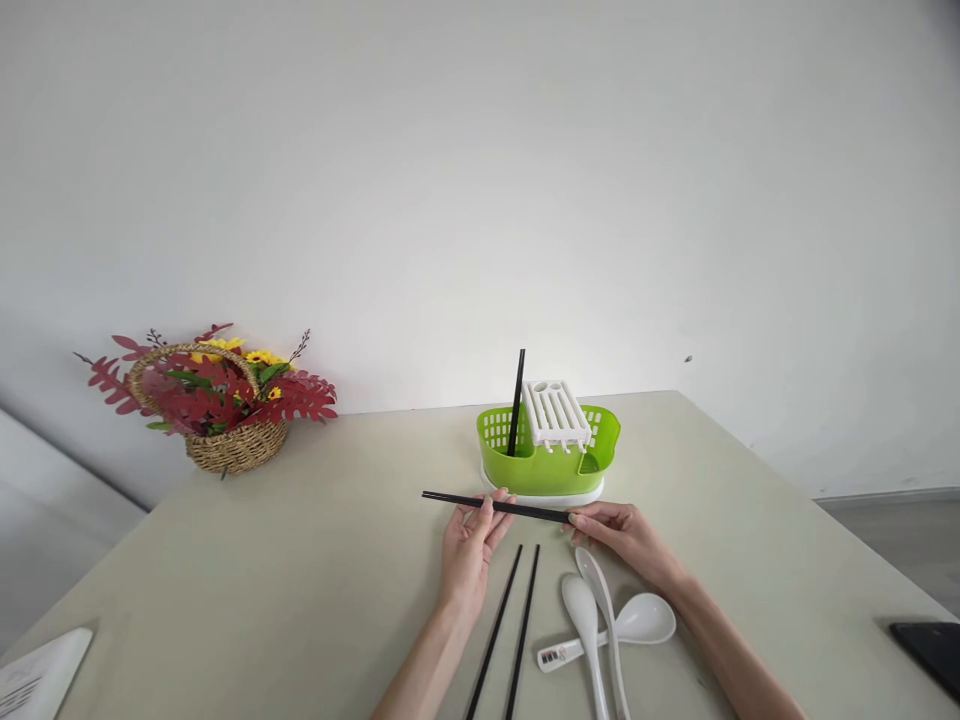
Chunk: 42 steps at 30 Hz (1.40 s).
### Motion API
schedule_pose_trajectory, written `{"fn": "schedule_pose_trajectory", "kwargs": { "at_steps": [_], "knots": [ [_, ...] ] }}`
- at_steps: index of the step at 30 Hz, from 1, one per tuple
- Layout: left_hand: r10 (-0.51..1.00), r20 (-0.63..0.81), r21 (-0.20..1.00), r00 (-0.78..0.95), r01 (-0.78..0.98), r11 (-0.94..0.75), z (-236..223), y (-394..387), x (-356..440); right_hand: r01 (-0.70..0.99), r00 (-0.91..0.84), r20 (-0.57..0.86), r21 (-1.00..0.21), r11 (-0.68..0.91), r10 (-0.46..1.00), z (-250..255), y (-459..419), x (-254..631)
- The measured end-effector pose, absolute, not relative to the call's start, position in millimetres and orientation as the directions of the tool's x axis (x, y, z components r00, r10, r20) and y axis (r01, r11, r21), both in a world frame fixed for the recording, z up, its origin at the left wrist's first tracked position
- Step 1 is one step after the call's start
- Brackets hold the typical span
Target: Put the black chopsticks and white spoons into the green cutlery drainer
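Note:
A pair of black chopsticks (529, 511) is held level in front of the green basket (517, 475). My left hand (476, 545) pinches it near the middle, and my right hand (619, 530) grips its right end. Inside the basket's left part, more black chopsticks (517, 405) stand upright, leaning slightly right. A white slotted rack (559, 412) sits across the basket's middle. Below my hands, two loose chopsticks (496, 625) lie side by side on the table. Several white spoons (581, 605) lie crossed near my right forearm.
A wicker basket of artificial flowers (236, 447) stands at the back left of the pale table (300, 590), near the wall. A white box-like object (45, 675) lies at the left front edge, and a dark flat object (930, 650) at the right edge.

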<state>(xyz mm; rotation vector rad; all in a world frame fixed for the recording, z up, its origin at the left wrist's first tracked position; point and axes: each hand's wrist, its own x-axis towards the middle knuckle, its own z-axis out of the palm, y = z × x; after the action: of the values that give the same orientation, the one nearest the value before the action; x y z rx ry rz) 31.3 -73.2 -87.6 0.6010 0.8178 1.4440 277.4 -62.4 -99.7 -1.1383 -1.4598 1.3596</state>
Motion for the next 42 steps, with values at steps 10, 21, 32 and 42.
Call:
{"fn": "schedule_pose_trajectory", "kwargs": {
  "at_steps": [10,21,32,42],
  "knots": [
    [0.99,-0.107,0.84,-0.089,-0.541,0.042,-83,-79,34,0.087,-0.202,0.0,-0.996,0.018,0.979,-106,-60,278],
    [0.954,-0.112,0.916,-0.28,-0.401,-0.01,-75,-82,29,0.082,-0.179,0.015,-0.996,0.03,0.984,-108,-58,281],
    [0.761,0.223,0.892,-0.609,-0.187,-0.412,19,-71,-42,-0.13,-0.132,0.05,-0.991,0.033,0.99,-101,-60,277],
    [0.776,0.608,0.76,-0.166,0.405,-0.509,78,-10,-12,-0.126,-0.135,0.065,-0.991,0.048,0.989,-93,-62,272]
  ]
}}
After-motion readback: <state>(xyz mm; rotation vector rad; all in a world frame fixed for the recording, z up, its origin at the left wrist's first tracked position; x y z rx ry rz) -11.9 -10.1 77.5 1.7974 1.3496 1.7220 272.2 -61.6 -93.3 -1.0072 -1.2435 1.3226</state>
